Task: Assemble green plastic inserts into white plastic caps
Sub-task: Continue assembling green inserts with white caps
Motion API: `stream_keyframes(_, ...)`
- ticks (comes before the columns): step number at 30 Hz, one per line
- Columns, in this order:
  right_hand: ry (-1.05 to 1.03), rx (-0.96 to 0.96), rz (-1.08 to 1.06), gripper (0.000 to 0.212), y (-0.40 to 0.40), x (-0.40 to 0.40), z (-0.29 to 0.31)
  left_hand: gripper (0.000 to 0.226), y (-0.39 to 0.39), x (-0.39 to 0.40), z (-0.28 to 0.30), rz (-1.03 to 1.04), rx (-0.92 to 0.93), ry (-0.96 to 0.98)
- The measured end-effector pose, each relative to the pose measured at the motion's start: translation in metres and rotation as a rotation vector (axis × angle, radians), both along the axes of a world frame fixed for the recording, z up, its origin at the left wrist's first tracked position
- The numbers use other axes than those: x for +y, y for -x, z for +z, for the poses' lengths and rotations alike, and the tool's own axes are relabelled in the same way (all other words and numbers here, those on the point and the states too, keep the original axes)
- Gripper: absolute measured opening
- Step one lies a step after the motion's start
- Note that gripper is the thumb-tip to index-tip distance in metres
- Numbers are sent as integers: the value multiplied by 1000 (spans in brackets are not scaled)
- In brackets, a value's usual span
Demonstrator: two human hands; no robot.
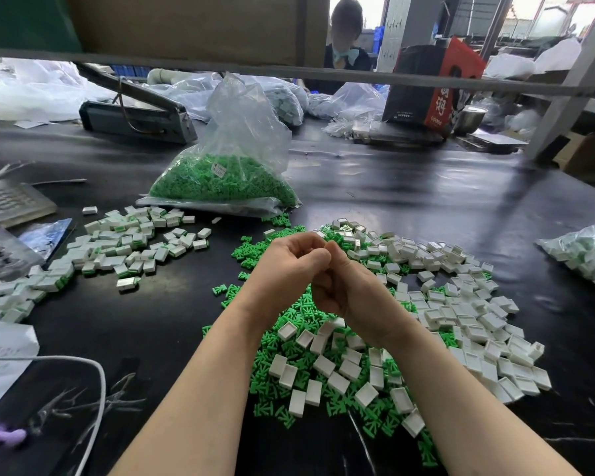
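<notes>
Both hands are raised together over the black table [409, 201], knuckles toward the camera. The left hand [289, 266] has its fingers curled tightly inward, and the right hand [340, 286] is curled likewise, pressed against the left at the thumbs and fingertips (whatever sits between the fingertips is hidden by the hands themselves, so I cannot tell what, if anything, either holds). Directly beneath and just beyond the curled fingers lies a loose heap of green inserts [282, 345], mixed with empty white caps [461, 304] that spread away to the right of the right hand's fingers and toward the camera under the forearms. To the left of the left hand's fingers, well apart, a scattered pile of assembled caps [124, 249] shows green edges in white shells. Beyond the fingertips, farther up the table, stands a clear bag of green inserts [227, 176], its neck open and upright. A second bag of parts [588, 255] rests at the far right edge.
</notes>
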State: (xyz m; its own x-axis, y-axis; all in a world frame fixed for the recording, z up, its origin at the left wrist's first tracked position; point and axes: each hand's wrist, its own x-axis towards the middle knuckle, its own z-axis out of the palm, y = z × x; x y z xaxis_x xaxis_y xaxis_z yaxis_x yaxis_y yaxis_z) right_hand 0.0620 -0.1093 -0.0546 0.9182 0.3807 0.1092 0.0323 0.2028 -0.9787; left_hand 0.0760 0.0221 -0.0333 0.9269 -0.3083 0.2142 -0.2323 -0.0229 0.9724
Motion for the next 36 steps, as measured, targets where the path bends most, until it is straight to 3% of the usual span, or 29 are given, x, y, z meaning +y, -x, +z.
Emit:
stream_keyframes(3, 12, -19, -14, 61, -1, 0, -1, 11, 0, 0, 0, 0, 2, -13)
stream_keyframes(7, 184, -82, -98, 73, -3, -3, 0, 15, -1, 1, 0, -22, 16, -40)
stream_keyframes(16, 668, -308, -452, 58, -4, -9, 3, 9, -6, 9, -5, 24, -57, -260)
stream_keyframes(22, 631, -367, -537, 39, -5, -11, 3, 2, -6, 6, -4, 42, -40, -269)
stream_keyframes(25, 568, -337, -533, 38, -5, -10, 4, 26, -2, 5, -2, -52, -17, -313)
stream_keyframes(27, 528, -322, -500, 38, -5, -10, 3, 30, -1, 3, -2, -72, 4, -299)
stream_keyframes(29, 510, -346, -471, 37, -4, -11, 3, 31, -1, 2, -1, -49, 6, -267)
stream_keyframes(32, 628, -439, -410, 19, -1, -15, 3, 34, -1, 2, 0, -53, 39, -175)
stream_keyframes(36, 608, -515, -368, 27, 2, -15, 3, 32, 1, 2, 3, -60, 81, -88)
